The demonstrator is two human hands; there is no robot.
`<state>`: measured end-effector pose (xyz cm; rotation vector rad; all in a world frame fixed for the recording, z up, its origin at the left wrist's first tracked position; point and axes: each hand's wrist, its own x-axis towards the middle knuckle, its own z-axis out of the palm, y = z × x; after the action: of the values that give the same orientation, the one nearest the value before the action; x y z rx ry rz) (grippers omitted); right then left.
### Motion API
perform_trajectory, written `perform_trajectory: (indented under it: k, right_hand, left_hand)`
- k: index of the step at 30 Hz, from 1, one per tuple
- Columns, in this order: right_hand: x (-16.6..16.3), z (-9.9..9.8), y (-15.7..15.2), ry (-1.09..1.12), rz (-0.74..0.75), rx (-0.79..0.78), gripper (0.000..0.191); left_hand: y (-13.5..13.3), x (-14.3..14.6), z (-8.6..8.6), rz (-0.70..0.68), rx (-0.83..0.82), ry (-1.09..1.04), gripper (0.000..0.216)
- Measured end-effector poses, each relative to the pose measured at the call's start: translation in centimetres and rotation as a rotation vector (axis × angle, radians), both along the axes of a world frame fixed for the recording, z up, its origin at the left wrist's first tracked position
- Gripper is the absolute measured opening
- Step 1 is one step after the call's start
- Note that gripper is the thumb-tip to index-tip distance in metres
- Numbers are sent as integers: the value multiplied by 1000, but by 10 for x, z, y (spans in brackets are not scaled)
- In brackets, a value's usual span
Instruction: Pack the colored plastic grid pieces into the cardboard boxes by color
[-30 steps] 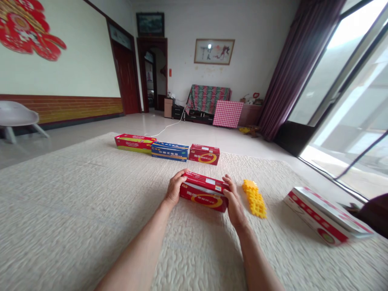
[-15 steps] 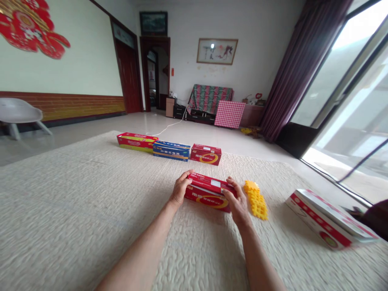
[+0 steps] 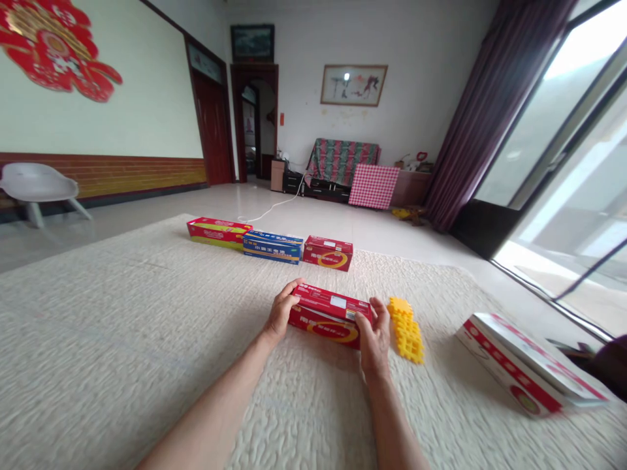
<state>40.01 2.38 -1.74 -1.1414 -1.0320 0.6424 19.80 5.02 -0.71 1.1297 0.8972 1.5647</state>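
Note:
Between my two hands is a red cardboard box (image 3: 328,314) with a yellow ring and white lettering on its front. My left hand (image 3: 283,310) grips its left end, and my right hand (image 3: 375,333) grips the right end with the thumb at the front top edge. Behind it, a row holds a red and yellow-green box (image 3: 218,234), a blue box (image 3: 272,247) and a second red box (image 3: 327,253). Yellow interlocking plastic pieces (image 3: 406,331) lie just right of my right hand.
A white and red carton (image 3: 519,365) sits at the right on the cream quilted mat (image 3: 122,326). A white chair (image 3: 39,186) stands at the far left. Beyond the mat, a white cable (image 3: 274,207) crosses the tiled floor. Glass doors and a purple curtain (image 3: 494,111) line the right side.
The held red box and both hands appear slightly farther left and lower in view. The camera view has also shifted a little. Both hands keep their hold on the box.

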Motion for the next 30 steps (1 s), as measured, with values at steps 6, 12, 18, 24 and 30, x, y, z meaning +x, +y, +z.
perform_trajectory:
  k: [6, 12, 18, 24, 30]
  right_hand:
    - [-6, -7, -6, -9, -191, -9, 55]
    - [-13, -7, -20, 15, -81, 44, 51]
    - [-8, -9, -15, -119, -36, 128, 47]
    - [20, 19, 12, -765, -166, 200, 43]
    - [43, 58, 44, -1178, 123, -56, 33]
  left_hand:
    - [4, 0, -10, 58, -21, -47, 59]
    - [1, -1, -10, 39, -60, -39, 52]
    - [0, 3, -8, 20, 2, -8, 47]
    - [15, 18, -5, 89, -33, 19, 44]
    - [41, 29, -2, 140, -8, 192, 40]
